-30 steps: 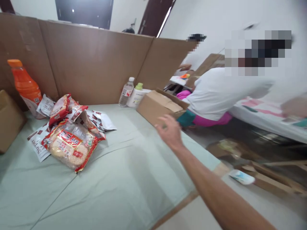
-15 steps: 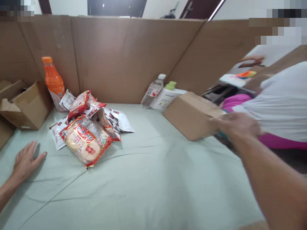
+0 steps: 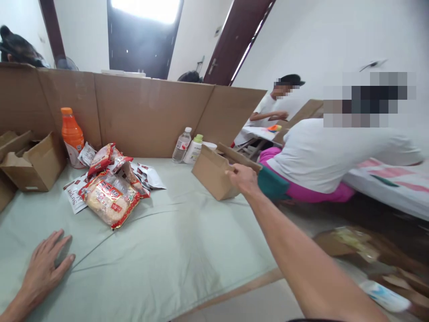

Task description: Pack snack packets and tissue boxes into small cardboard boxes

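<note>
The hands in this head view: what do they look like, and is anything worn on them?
They are ordinary human hands. The left hand and right hand are both bare, with no glove, ring or watch to be seen. No sleeve covers the right forearm where it clearly shows, and no cables or markings are visible.

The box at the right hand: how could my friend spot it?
Find the tall cardboard screen along the back of the green-covered table. In front of its right end, just right of the green-capped white bottle, is a brown box. Unlike the boxes at the left, this one has the person's right hand gripping its edge.
</note>
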Available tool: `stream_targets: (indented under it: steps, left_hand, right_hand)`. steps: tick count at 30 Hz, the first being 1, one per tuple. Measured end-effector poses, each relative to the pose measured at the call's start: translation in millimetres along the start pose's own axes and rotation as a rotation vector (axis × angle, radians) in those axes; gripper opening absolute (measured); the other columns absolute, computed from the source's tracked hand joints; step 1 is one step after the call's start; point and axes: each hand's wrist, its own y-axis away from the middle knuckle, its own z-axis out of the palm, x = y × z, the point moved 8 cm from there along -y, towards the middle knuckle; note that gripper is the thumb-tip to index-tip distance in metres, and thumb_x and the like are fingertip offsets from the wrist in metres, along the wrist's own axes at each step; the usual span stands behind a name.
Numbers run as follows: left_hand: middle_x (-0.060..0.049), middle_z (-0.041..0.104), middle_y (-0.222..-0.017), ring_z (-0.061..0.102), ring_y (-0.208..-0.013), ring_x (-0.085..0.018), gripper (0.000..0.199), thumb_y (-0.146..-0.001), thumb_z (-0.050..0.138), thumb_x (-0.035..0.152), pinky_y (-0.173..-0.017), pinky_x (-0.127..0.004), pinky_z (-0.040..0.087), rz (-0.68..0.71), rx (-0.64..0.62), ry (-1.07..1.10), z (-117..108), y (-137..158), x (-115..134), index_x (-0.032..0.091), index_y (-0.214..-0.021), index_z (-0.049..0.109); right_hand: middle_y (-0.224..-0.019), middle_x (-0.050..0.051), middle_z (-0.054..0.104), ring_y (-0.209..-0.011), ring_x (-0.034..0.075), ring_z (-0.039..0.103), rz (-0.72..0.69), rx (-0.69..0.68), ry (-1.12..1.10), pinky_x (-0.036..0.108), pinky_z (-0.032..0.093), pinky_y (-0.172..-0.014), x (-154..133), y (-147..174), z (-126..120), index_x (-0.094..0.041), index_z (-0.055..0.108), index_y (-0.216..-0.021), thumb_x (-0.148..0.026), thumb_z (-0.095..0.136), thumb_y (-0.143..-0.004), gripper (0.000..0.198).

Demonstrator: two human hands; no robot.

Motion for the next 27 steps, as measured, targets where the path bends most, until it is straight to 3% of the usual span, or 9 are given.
stream_targets:
  steps: [4,7,10,13,15,17,20,24,27]
  left_hand:
    - [-0.02,0.065,-0.145,0.065,-0.13,-0.045,0.05,-0.098,0.05,0.055,-0.103,-0.064,0.056,0.049,0.088,0.094,-13,12,27,0.023,-0.131,0.069]
    - [-0.015,0.054,-0.158,0.061,-0.136,-0.041,0.052,-0.099,0.056,0.05,-0.103,-0.059,0.058,0.112,0.079,0.211,-28,17,77,0.03,-0.148,0.055]
    - [-0.01,0.037,-0.171,0.048,-0.15,-0.04,0.071,-0.099,0.061,0.05,-0.114,-0.06,0.052,0.205,-0.004,0.406,-42,11,140,0.039,-0.164,0.033]
    - [-0.012,0.019,-0.178,0.028,-0.16,-0.044,0.104,-0.091,0.072,0.064,-0.122,-0.067,0.041,0.309,-0.201,0.683,-40,-7,195,0.039,-0.17,0.009]
    - [-0.014,0.006,-0.18,0.016,-0.162,-0.047,0.128,-0.079,0.079,0.075,-0.125,-0.073,0.029,0.361,-0.387,0.86,-28,-20,220,0.039,-0.169,-0.005]
    - [-0.016,0.002,-0.18,0.01,-0.163,-0.048,0.144,-0.07,0.083,0.08,-0.127,-0.073,0.02,0.404,-0.577,1.003,-14,-31,237,0.037,-0.168,-0.013]
    - [-0.016,0.009,-0.179,0.013,-0.163,-0.046,0.149,-0.066,0.086,0.08,-0.13,-0.07,0.016,0.426,-0.747,1.131,-4,-40,247,0.032,-0.169,-0.01]
    - [-0.016,0.012,-0.179,0.013,-0.163,-0.046,0.145,-0.066,0.086,0.078,-0.131,-0.068,0.011,0.392,-0.734,1.149,-8,-38,245,0.028,-0.171,-0.001]
    - [-0.017,0.013,-0.178,0.013,-0.163,-0.046,0.143,-0.067,0.083,0.081,-0.132,-0.067,0.011,0.332,-0.694,1.137,-11,-29,241,0.027,-0.171,0.001]
  right_hand:
    - [-0.07,0.007,0.071,-0.071,0.026,0.065,0.044,-0.089,-0.086,0.037,0.053,-0.067,-9,78,-22,-0.022,0.067,-0.076,-0.049,0.058,-0.081,0.029]
    - [-0.093,0.009,0.081,-0.086,0.028,0.075,-0.012,-0.226,-0.222,0.039,0.061,-0.076,-29,152,-53,-0.021,0.076,-0.095,-0.053,0.063,-0.085,0.035]
    - [-0.102,0.01,0.083,-0.106,0.03,0.077,-0.233,-0.483,-0.394,0.041,0.062,-0.092,-79,213,-83,-0.024,0.078,-0.091,-0.038,0.068,-0.092,0.017]
    - [-0.104,0.006,0.083,-0.125,0.027,0.071,-0.461,-0.839,-0.559,0.041,0.055,-0.108,-137,253,-97,-0.026,0.078,-0.089,-0.031,0.069,-0.097,0.013]
    - [-0.109,0.007,0.083,-0.13,0.027,0.069,-0.495,-1.003,-0.69,0.042,0.051,-0.113,-162,263,-98,-0.026,0.079,-0.098,-0.044,0.073,-0.096,0.019]
    - [-0.11,0.009,0.083,-0.126,0.027,0.071,-0.48,-1.094,-0.861,0.044,0.052,-0.112,-177,264,-94,-0.024,0.079,-0.104,-0.059,0.061,-0.1,0.04]
    - [-0.108,0.011,0.082,-0.109,0.022,0.077,-0.438,-1.073,-0.96,0.038,0.058,-0.1,-184,257,-85,-0.022,0.078,-0.107,-0.052,0.039,-0.111,0.049]
    - [-0.132,0.014,0.074,-0.125,0.024,0.069,-0.479,-0.958,-0.553,0.039,0.056,-0.107,-180,249,-73,-0.022,0.077,-0.118,-0.035,0.066,-0.101,0.024]
    - [-0.158,0.018,0.056,-0.143,0.037,0.055,-0.492,-1.089,-0.16,0.056,0.05,-0.114,-177,262,-55,-0.024,0.064,-0.146,-0.035,0.079,-0.088,0.061]
